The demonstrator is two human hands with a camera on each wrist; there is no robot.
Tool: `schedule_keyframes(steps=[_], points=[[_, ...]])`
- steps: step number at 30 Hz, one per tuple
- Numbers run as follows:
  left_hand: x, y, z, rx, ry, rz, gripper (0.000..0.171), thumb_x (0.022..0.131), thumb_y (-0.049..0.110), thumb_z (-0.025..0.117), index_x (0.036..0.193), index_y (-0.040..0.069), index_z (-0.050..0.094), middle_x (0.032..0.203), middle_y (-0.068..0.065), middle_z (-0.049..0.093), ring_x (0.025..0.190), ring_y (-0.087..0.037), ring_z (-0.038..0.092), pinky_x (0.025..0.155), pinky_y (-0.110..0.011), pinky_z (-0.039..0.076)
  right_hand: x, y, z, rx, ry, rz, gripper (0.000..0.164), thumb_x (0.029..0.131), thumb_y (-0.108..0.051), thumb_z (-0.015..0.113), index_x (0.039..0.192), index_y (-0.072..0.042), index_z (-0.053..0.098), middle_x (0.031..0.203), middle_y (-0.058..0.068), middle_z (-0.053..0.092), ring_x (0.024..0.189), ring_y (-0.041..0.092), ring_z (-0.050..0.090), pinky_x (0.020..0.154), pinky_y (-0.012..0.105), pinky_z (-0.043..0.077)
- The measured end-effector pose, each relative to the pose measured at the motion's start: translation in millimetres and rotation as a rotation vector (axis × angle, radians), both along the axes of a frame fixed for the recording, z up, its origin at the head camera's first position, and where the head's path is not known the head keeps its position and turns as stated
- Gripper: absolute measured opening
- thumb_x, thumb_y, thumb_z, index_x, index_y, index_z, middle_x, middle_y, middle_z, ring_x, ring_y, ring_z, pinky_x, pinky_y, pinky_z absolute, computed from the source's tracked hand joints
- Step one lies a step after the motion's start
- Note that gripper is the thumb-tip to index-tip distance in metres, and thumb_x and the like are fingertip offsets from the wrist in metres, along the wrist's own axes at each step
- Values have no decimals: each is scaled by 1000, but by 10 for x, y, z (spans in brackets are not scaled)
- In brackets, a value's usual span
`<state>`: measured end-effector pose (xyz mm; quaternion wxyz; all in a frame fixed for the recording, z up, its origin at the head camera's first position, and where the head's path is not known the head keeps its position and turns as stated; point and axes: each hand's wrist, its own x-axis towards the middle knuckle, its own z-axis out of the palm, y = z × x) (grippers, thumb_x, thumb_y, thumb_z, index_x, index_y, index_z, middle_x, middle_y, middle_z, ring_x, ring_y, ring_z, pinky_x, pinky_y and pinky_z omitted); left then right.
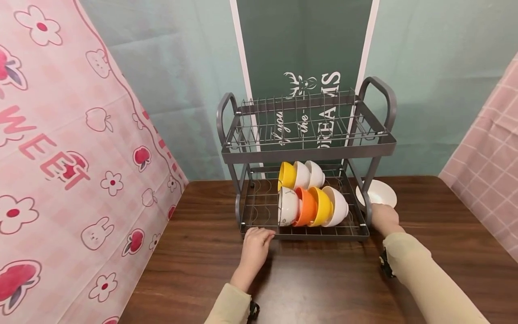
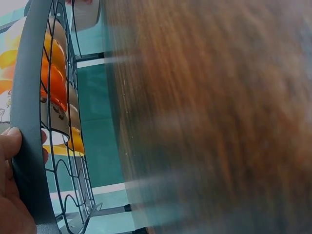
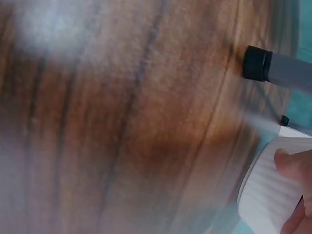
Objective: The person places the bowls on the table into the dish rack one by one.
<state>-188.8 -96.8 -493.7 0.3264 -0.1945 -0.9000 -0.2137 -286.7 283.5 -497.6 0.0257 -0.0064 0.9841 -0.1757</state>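
Note:
A grey two-tier dish rack [image 1: 307, 155] stands on the table. My left hand [image 1: 256, 245] grips the front rail [image 2: 27, 107] of its lower tier, thumb on the outer face and fingertips behind. Beyond the rack's right side, my right hand [image 1: 386, 219] holds a white bowl [image 1: 378, 193]. In the right wrist view this bowl [image 3: 273, 190] has a ribbed outside, and the thumb presses against its wall. On the lower tier, bowls stand on edge in two rows: a patterned white [image 1: 286, 207], an orange [image 1: 304, 207], a yellow [image 1: 322, 207] and a white bowl [image 1: 337, 207] in front; one yellow [image 1: 286, 175] and two white behind.
The rack's upper tier [image 1: 299, 123] has wire dividers and a curved handle at each end. The dark wooden table [image 1: 194, 270] reaches to hanging cloths: green [image 1: 194, 90] at the back, pink at the left [image 1: 93, 189] and right [image 1: 489, 166].

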Motion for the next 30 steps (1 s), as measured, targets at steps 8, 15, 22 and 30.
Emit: schedule_keyframes(steps=[8,15,22,30], points=[[15,-2,7,-1,-3,-9,3,78,15,70,78,16,72,75,7,71,71,-10,65,82,-30,45,74,27,-2,42,156,38,21,85,-6,42,72,-1,58,81,29,64,71,49,59,56,54,45],[15,-12,20,8,-11,-15,3,79,15,69,78,16,72,76,6,71,72,-10,66,82,-30,45,192,-28,320,53,590,-20,19,73,1,56,91,1,62,59,24,57,53,44,50,51,54,40],[-21,-12,57,14,14,-12,4,76,13,70,77,17,72,74,5,70,69,-10,65,78,-28,45,312,-139,616,21,849,-25,32,75,4,60,107,4,63,61,26,60,54,44,51,72,52,46],[25,-12,52,-6,-11,-5,3,78,15,69,79,17,72,76,6,71,71,-10,65,81,-29,46,540,-235,705,-70,881,-55,32,80,-2,63,112,3,62,67,28,62,68,47,57,81,53,44]])
